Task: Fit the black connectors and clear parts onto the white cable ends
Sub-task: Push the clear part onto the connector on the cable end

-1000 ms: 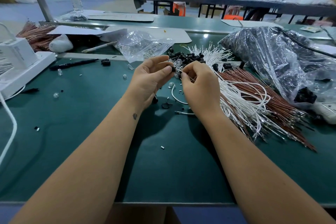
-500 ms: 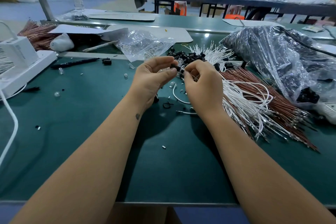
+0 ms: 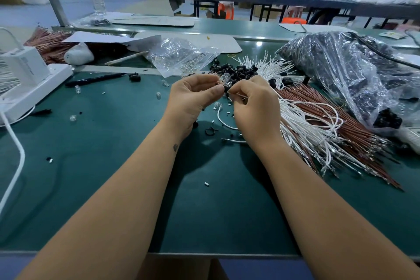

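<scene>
Left hand (image 3: 193, 98) and right hand (image 3: 255, 102) raised together above green bench (image 3: 113, 166). Small black connector (image 3: 226, 88) pinched between left thumb and fingers; thin lead pinched by right hand. Black connector pile (image 3: 236, 70) just behind hands; white cables (image 3: 302, 125) spread at right.

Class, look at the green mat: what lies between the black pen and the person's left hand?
In the head view, between the black pen and the left hand lie a loose black connector and scattered clear parts.
</scene>
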Action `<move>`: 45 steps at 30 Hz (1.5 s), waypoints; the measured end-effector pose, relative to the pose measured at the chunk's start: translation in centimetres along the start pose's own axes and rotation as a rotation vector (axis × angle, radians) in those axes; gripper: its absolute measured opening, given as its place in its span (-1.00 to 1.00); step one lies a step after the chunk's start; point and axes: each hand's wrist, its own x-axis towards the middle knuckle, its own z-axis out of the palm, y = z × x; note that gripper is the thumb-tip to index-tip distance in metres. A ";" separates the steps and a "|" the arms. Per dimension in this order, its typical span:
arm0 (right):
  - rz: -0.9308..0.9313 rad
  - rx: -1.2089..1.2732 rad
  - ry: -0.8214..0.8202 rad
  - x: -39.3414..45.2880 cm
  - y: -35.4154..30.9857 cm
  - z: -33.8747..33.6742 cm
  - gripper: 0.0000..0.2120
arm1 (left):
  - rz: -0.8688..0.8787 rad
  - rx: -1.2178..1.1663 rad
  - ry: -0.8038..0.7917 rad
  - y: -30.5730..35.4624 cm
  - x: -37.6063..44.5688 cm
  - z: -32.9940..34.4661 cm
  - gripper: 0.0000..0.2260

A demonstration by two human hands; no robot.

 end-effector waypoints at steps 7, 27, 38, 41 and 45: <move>-0.029 0.092 -0.008 -0.2 -0.1 0.2 -0.91 | -0.004 0.029 0.018 0.1 -0.1 0.3 -0.94; -0.010 -0.125 -0.135 0.0 0.2 0.4 -0.89 | 0.112 0.294 0.073 0.0 0.1 0.2 -0.94; 0.195 0.029 0.000 6.5 2.5 -2.9 -0.64 | 0.146 0.390 0.359 -0.3 1.3 -1.4 -0.96; 0.469 -0.022 0.120 9.6 5.8 -4.4 -0.69 | 0.143 0.436 0.340 -0.8 1.6 -1.0 -0.91; 0.771 -0.149 -0.109 11.0 9.2 -3.5 -0.81 | 0.138 0.487 0.303 -1.0 1.7 -0.7 -0.91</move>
